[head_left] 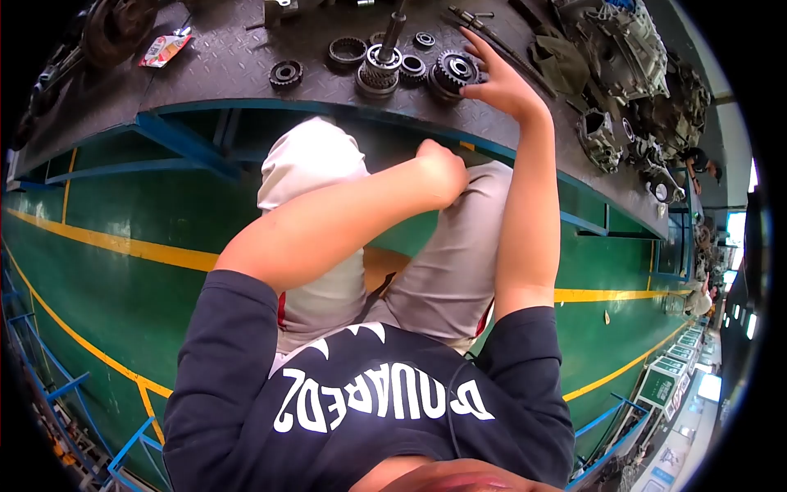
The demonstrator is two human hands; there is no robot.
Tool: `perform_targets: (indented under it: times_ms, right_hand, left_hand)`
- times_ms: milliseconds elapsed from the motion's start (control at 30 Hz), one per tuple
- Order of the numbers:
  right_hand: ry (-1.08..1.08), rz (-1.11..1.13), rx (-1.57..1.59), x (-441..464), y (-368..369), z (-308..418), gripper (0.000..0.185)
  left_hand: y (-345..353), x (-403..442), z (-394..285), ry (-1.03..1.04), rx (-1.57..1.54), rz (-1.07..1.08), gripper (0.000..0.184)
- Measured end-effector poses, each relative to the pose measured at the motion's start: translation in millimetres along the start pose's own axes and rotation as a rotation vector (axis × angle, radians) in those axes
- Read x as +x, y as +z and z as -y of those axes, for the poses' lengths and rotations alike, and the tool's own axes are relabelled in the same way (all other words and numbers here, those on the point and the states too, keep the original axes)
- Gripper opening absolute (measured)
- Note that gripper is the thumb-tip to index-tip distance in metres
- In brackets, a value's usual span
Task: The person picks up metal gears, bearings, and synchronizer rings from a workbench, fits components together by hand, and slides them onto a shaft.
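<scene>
My right hand is at the right side of a dark toothed gear on the metal bench. Its fingers are spread, with the thumb by the gear's near edge; whether it touches is unclear. My left hand is closed over my right thigh, below the bench edge, its palm side hidden. Left of the gear, a gear shaft stands upright with a ball bearing around it, above a stack of gears. Nearby lie a toothed ring, a smaller ring and a small bearing.
A separate gear lies near the bench's front edge. Further left is a red-and-white packet. A long metal rod lies behind my right hand. Metal housings crowd the right side. The blue bench frame runs above my knees.
</scene>
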State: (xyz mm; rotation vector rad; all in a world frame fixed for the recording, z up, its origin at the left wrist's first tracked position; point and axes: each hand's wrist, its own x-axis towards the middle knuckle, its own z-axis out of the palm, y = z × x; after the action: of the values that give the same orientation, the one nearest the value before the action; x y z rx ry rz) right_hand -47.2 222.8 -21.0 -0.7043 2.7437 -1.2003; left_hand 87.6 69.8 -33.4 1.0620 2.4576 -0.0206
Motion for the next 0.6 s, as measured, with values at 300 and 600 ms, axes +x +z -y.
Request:
perform_targets:
  times_ms: [300, 600]
  right_hand:
    - [0.006, -0.024, -0.247, 7, -3, 16, 0.066]
    - [0.233, 0.087, 0.072, 7, 6, 26, 0.071]
  left_hand:
    - [3, 9, 5, 0.011, 0.007, -0.025, 0.029]
    - [27, 42, 18, -0.135, 0.009, 0.012, 0.032]
